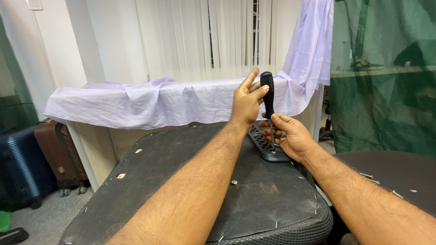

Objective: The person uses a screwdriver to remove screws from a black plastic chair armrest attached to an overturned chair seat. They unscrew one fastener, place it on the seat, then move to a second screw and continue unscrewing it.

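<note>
Two bare hands work a black-handled screwdriver (pixel 268 97) held upright over an upturned chair seat (pixel 190 181), near the middle of the scene. The left hand (pixel 246 100) is at the top of the handle, its fingers (pixel 260 92) loosely curled against it with the palm side pressed to the grip. The right hand (pixel 288 136) sits lower, fingers pinched narrowly round the thin metal shaft (pixel 271 136) just above the tip, steadying it where it meets a black slotted plastic bracket (pixel 265 147) on the far right part of the seat.

The screwdriver looks light and stiff, and its ribbed handle seems the sure place to grip; the bare shaft is likely slippery. The seat underside, covered in dusty dark fabric with staples along its edge, looks bulky and firm.

Several loose screws (pixel 372 178) lie on a dark surface (pixel 399 181) to the right. Behind, a bench (pixel 91 149) is draped with a pale lilac cloth (pixel 150 102) before white vertical blinds (pixel 204 36). Suitcases (pixel 41 159) stand on the floor at far left.
</note>
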